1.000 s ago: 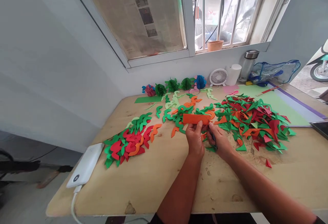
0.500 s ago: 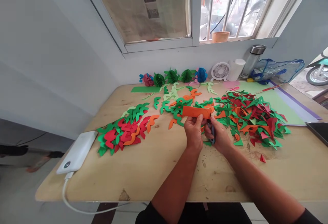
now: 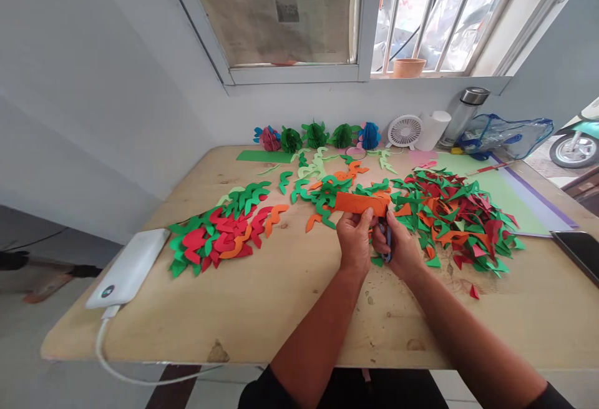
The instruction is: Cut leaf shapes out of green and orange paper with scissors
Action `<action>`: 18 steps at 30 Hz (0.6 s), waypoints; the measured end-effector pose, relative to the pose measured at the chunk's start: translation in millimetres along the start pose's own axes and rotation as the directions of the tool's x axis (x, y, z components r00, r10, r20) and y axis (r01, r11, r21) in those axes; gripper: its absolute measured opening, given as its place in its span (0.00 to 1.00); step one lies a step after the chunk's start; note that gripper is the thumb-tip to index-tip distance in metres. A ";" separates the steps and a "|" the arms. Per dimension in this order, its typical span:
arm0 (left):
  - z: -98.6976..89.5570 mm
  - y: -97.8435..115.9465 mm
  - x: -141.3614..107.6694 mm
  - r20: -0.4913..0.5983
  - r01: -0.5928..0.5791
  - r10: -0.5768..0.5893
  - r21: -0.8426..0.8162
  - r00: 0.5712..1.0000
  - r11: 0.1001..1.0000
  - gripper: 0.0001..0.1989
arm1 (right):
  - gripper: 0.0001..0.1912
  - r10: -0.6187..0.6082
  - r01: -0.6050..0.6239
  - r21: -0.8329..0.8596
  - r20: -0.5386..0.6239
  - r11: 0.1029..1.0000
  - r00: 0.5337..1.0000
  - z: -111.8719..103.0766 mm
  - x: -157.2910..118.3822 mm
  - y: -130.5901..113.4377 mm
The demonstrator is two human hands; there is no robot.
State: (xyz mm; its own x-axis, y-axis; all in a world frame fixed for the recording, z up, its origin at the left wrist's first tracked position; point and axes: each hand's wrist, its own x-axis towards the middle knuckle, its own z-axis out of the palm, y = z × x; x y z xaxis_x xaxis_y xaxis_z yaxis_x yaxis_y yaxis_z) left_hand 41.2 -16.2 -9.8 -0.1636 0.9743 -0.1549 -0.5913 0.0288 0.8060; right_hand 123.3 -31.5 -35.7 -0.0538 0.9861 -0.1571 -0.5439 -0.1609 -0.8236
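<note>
An orange paper strip (image 3: 354, 203) is pinched by my left hand (image 3: 355, 237), its long side lying roughly level above the table. My right hand (image 3: 397, 243) grips a pair of scissors (image 3: 387, 240), whose blades meet the right end of the strip; the fingers partly hide the handles. Just behind the hands lie wavy green paper cutouts (image 3: 330, 190) with orange ones (image 3: 353, 168) among them. To the right is a heap of green, red and orange paper scraps (image 3: 458, 215). Leaf-shaped red and green cutouts (image 3: 229, 234) overlap in a pile at the left.
A white power bank (image 3: 128, 268) with a cable lies at the left edge. Paper honeycomb figures (image 3: 315, 135), a small fan (image 3: 405, 131) and a glass bottle (image 3: 461, 122) line the wall. A phone (image 3: 578, 250) rests at the right, near coloured sheets (image 3: 528, 209).
The camera view has shifted slightly. Both hands hold the same strip and scissors in nearly the same place, with the scissors still at the strip's right end.
</note>
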 end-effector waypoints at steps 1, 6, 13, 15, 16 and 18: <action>0.0 0.3 -0.1 -0.002 0.001 -0.001 0.005 1.000 1.000 0.11 | 0.22 -0.002 0.002 0.005 0.004 1.000 1.000 0.0 -0.1 -0.2; 0.2 1.3 -0.2 -0.003 0.015 -0.015 0.005 1.000 1.000 0.12 | 0.21 -0.013 0.013 0.028 0.008 1.000 1.000 0.3 -1.1 -0.8; 0.9 1.4 0.8 0.015 0.012 -0.011 -0.018 1.000 1.000 0.13 | 0.21 -0.017 0.017 0.024 0.009 1.000 1.000 0.9 -1.6 -1.4; 0.9 1.7 0.7 0.011 0.009 -0.009 -0.017 1.000 1.000 0.13 | 0.21 -0.019 0.018 0.015 0.009 1.000 1.000 1.5 -1.6 -1.9; 0.8 2.0 0.6 0.011 0.008 -0.008 -0.016 1.000 1.000 0.13 | 0.22 -0.018 0.018 0.011 0.008 1.000 1.000 1.7 -1.6 -2.2; 0.7 2.7 0.2 0.013 0.007 -0.006 -0.010 1.000 1.000 0.13 | 0.22 -0.017 0.017 0.004 0.004 1.000 1.000 2.0 -1.5 -2.5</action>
State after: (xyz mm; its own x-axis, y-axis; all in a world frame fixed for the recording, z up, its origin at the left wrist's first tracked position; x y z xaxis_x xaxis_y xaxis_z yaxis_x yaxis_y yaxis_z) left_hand 40.1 -15.8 -7.2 -0.1498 0.9768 -0.1528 -0.6004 0.0330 0.7990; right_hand 123.1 -32.5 -32.3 -0.0475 0.9889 -0.1406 -0.5483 -0.1435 -0.8239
